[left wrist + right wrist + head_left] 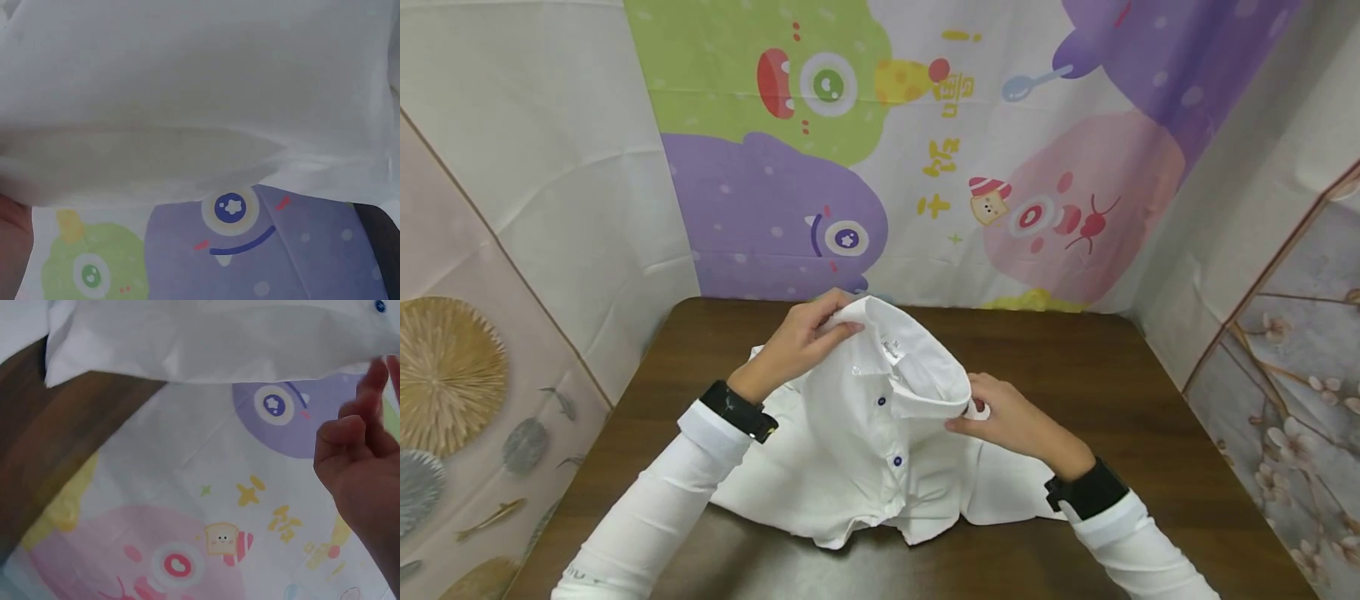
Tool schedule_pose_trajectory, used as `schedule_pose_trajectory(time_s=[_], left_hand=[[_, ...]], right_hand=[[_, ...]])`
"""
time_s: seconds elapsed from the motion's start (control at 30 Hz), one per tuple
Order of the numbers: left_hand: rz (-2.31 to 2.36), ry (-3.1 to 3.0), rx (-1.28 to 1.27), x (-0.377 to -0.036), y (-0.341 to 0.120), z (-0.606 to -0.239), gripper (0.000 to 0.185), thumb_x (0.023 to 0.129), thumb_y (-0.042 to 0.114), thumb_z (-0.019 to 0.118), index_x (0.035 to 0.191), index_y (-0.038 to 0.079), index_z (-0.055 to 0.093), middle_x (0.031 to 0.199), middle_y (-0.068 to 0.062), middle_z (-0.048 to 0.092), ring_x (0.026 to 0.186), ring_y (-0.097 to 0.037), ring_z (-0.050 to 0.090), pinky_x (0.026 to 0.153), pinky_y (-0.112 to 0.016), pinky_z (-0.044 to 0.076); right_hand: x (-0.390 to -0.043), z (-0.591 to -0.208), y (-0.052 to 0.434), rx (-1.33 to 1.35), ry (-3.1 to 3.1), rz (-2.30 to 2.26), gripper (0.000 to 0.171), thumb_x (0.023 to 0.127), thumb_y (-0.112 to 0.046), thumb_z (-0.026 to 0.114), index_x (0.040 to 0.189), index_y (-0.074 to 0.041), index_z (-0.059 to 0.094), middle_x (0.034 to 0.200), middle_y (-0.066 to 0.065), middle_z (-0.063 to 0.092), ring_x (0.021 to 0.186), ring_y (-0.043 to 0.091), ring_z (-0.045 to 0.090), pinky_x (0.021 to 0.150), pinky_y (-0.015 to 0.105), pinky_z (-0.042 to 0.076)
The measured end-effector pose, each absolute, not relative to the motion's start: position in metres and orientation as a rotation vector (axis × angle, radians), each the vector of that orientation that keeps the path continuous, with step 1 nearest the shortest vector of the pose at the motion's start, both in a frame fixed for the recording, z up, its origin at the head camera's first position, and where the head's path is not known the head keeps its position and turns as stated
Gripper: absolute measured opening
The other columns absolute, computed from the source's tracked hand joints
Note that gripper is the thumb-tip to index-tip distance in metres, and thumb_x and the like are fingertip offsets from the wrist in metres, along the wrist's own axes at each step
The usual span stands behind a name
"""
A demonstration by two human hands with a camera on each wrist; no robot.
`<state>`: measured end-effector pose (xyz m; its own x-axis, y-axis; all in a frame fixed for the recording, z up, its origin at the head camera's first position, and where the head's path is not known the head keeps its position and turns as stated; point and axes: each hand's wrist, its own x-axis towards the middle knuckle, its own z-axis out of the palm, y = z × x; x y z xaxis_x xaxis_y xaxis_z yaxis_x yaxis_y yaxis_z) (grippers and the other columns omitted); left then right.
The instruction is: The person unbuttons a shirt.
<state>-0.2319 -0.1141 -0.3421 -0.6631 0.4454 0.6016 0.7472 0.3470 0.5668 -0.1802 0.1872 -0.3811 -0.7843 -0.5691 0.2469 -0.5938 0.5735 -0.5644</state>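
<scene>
A white button-up shirt point(850, 450) with dark blue buttons is held with its collar point(932, 350) raised above the table, its lower part lying on the wood. My left hand point(805, 337) grips the collar's left end, thumb in front. At the opposite end my right hand point(1011, 417) pinches the collar edge, where a small white loop shows between finger and thumb. Inside the neck a printed label point(892, 350) is visible. In the left wrist view white cloth point(200, 81) fills the upper part. The right wrist view shows my curled right fingers point(340, 434) at the shirt's edge.
The brown wooden table point(1075, 350) extends around the shirt. Behind it hangs a cartoon-printed cloth point(940, 258), with pale patterned panels at the left and right sides. A sleeve point(1007, 487) of the shirt spreads toward my right forearm.
</scene>
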Motion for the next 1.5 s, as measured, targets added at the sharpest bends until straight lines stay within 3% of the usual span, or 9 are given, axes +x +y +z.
schedule_pose_trajectory(time_s=[0.2, 0.3, 0.43, 0.63, 0.83, 1.0, 1.13, 1.33, 1.5], left_hand=[[-1.104, -2.267, -0.964, -0.235, -0.114, -0.341, 0.013, 0.089, 0.011, 0.060, 0.099, 0.010, 0.052, 0.076, -0.003, 0.056, 0.065, -0.012, 0.051, 0.057, -0.025, 0.041], [-1.015, -2.245, -0.888, -0.237, -0.115, -0.341, 0.014, 0.088, 0.013, 0.062, 0.099, 0.011, 0.053, 0.068, -0.003, 0.053, 0.060, -0.014, 0.049, 0.053, -0.026, 0.039], [-0.889, -2.200, -0.802, -0.238, -0.118, -0.342, 0.016, 0.085, 0.017, 0.065, 0.097, 0.012, 0.056, 0.061, -0.002, 0.050, 0.053, -0.015, 0.045, 0.050, -0.028, 0.036], [-0.737, -2.116, -0.759, -0.239, -0.119, -0.342, 0.023, 0.090, 0.034, 0.059, 0.092, 0.011, 0.059, 0.067, -0.002, 0.055, 0.057, -0.014, 0.046, 0.050, -0.029, 0.038], [-0.762, -1.972, -0.724, -0.241, -0.116, -0.341, 0.030, 0.088, 0.038, 0.059, 0.084, 0.008, 0.062, 0.069, -0.003, 0.052, 0.060, -0.014, 0.044, 0.053, -0.029, 0.038], [-0.824, -1.936, -0.667, -0.240, -0.119, -0.338, 0.018, 0.080, 0.023, 0.071, 0.080, 0.007, 0.062, 0.067, -0.004, 0.045, 0.058, -0.013, 0.039, 0.051, -0.026, 0.032], [-0.897, -1.915, -0.630, -0.239, -0.127, -0.335, 0.016, 0.076, 0.015, 0.075, 0.077, 0.006, 0.063, 0.066, -0.006, 0.046, 0.058, -0.012, 0.038, 0.053, -0.025, 0.030], [-0.891, -1.933, -0.648, -0.238, -0.136, -0.341, 0.012, 0.076, 0.013, 0.075, 0.081, 0.007, 0.066, 0.072, -0.006, 0.062, 0.061, -0.015, 0.052, 0.056, -0.027, 0.039], [-0.885, -1.976, -0.647, -0.235, -0.138, -0.347, 0.010, 0.078, 0.014, 0.073, 0.084, 0.008, 0.067, 0.075, -0.004, 0.066, 0.057, -0.014, 0.052, 0.053, -0.028, 0.041]], right_hand=[[-0.186, -0.383, 0.184, 1.150, -2.578, 0.964, 0.038, 0.079, -0.010, 0.070, 0.116, -0.006, 0.061, 0.120, 0.009, 0.058, 0.111, 0.022, 0.052, 0.091, 0.040, 0.046], [-0.186, -0.381, 0.181, 1.117, -2.540, 1.151, 0.033, 0.084, -0.003, 0.062, 0.116, -0.002, 0.055, 0.103, 0.009, 0.062, 0.096, 0.014, 0.057, 0.080, 0.034, 0.050], [-0.189, -0.376, 0.180, 1.014, -2.471, 1.414, 0.012, 0.087, 0.004, 0.053, 0.097, -0.001, 0.048, 0.079, 0.001, 0.051, 0.071, 0.004, 0.048, 0.060, 0.022, 0.042], [-0.191, -0.365, 0.182, 1.003, -2.523, 1.650, 0.026, 0.089, -0.001, 0.056, 0.114, 0.000, 0.048, 0.100, 0.010, 0.059, 0.089, 0.006, 0.054, 0.073, 0.020, 0.045], [-0.190, -0.356, 0.181, 0.969, -2.849, 1.209, 0.027, 0.083, -0.029, 0.068, 0.105, -0.014, 0.065, 0.095, -0.002, 0.067, 0.083, 0.008, 0.058, 0.073, 0.025, 0.049], [-0.194, -0.348, 0.188, 0.986, -2.894, 0.493, 0.024, 0.081, -0.045, 0.066, 0.080, -0.022, 0.062, 0.067, -0.011, 0.057, 0.065, 0.005, 0.053, 0.059, 0.026, 0.043], [-0.196, -0.345, 0.204, 0.838, -2.884, 0.200, 0.034, 0.076, -0.053, 0.067, 0.075, -0.020, 0.060, 0.065, -0.009, 0.053, 0.058, 0.007, 0.048, 0.050, 0.027, 0.037], [-0.195, -0.337, 0.227, 0.609, -2.951, -0.013, 0.045, 0.077, -0.051, 0.067, 0.097, -0.010, 0.067, 0.089, 0.005, 0.065, 0.077, 0.023, 0.060, 0.058, 0.041, 0.049], [-0.189, -0.334, 0.234, 0.527, -3.001, -0.114, 0.043, 0.079, -0.037, 0.070, 0.107, -0.005, 0.065, 0.099, 0.011, 0.066, 0.084, 0.030, 0.053, 0.068, 0.045, 0.045]])
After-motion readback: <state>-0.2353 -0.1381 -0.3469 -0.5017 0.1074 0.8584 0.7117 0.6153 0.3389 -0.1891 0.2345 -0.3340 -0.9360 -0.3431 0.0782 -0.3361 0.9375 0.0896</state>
